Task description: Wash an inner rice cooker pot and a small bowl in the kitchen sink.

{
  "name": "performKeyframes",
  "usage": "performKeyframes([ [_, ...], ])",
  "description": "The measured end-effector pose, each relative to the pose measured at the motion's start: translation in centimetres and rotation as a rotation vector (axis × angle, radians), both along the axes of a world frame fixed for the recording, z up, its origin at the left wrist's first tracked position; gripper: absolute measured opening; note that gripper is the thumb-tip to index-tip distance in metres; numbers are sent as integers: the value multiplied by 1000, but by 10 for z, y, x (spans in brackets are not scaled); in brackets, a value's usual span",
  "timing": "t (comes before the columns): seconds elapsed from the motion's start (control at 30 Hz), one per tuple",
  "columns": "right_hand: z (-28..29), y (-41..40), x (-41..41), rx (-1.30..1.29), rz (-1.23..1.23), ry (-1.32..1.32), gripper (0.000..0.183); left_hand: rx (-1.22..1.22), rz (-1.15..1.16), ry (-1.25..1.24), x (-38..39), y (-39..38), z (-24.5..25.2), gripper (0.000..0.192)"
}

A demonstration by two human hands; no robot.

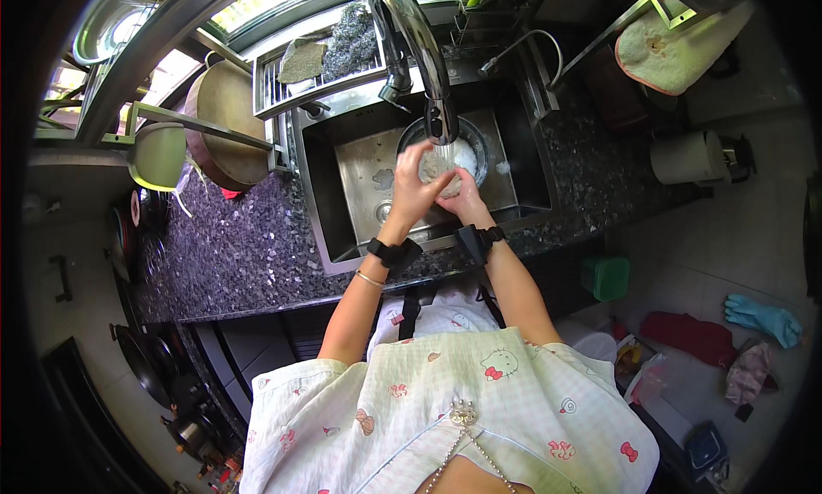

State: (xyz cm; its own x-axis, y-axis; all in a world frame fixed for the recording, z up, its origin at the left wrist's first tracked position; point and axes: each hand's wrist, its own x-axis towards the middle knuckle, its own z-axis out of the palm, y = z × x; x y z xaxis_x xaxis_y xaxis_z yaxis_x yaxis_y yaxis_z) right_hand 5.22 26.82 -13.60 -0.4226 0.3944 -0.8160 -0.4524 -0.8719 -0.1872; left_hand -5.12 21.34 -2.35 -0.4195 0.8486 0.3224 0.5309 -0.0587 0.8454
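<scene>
Both my hands are over a steel sink [359, 166], around a pale round item [438, 166] whose kind I cannot tell, perhaps a bowl or a cloth. My left hand [412, 182] touches its left side with fingers spread and curved. On the lower right side, my right hand [465, 195] supports it from below. Water runs in thin streams from a chrome faucet [442, 118] onto the item. Just behind and beneath stands a round dark-rimmed basin [485, 148] with white foam inside, in the sink.
A steel rack [263, 86] with a scouring pad [350, 41] and a greyish cloth [303, 60] spans the sink's back left. A wooden cutting board [228, 125] stands left on the granite counter [237, 250]. A thin curved tap [557, 57] rises at the back right.
</scene>
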Motion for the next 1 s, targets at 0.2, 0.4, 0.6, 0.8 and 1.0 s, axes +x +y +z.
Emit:
performKeyframes([
  [0.2, -10, 4, 2, -140, -59, 55, 42, 136, 39, -5, -5, 53, 76, 38],
  [0.4, 15, 4, -10, -123, -40, 97, 48, 205, 205, 300, -13, 58, 51, 30],
  [0.6, 39, 23, -27, -86, -9, 238, 46, 226, 172, 294, -19, 59, 39, 29],
  [0.8, 35, 32, -37, 338, -35, 416, 41, 170, -149, -118, -15, 57, 22, 25],
  [1.0, 42, 30, -40, 281, -45, 435, 38, 40, -186, -291, -19, 44, 12, 37],
])
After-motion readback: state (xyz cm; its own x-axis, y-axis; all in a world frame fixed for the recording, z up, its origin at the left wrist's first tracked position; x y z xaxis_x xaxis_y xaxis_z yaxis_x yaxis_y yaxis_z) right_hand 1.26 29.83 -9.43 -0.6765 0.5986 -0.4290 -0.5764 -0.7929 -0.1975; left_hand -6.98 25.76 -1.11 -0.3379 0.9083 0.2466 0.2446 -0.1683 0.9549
